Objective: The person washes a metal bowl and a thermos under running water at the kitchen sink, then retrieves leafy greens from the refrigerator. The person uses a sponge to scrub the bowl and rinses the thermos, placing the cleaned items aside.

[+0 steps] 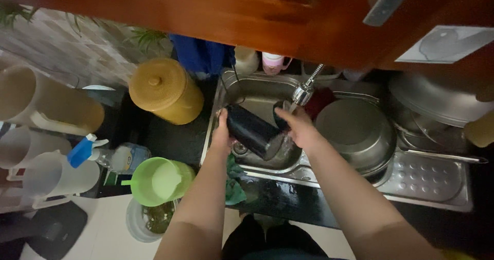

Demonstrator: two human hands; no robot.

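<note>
Risk first: wet, smooth, dark cylindrical bottle (253,131) could slide out of both palms and drop into the steel sink (247,87), judging by the gloss on its lower end and the water around it. Could also knock the flexible faucet head (302,92) hanging just above its upper end. Splash onto the black bench (175,136) likely if tilted steeper under the spout. Large steel bowl (357,131) just beside the right wrist, so a sudden elbow swing could clip its rim.

Bottle held over the sink basin, tilted, upper end toward the faucet, lower end toward the drain. Left hand (222,131) wrapped around the bottle's left side, fingers curled behind it, grip closed on the bottle. Right hand (300,128) clasped around the top end beside the spout, fingers bent over something dark there; cannot tell whether cap or bottle mouth. Both forearms extended forward from the body, nearly parallel, wrists slightly bent inward.

Nearby on the left bench: yellow lidded container (164,90), green plastic jug (159,180), spray bottle with blue trigger (110,154), 2 pale pitchers. Green cloth (234,185) draped at the sink's front edge, under the left forearm.
</note>
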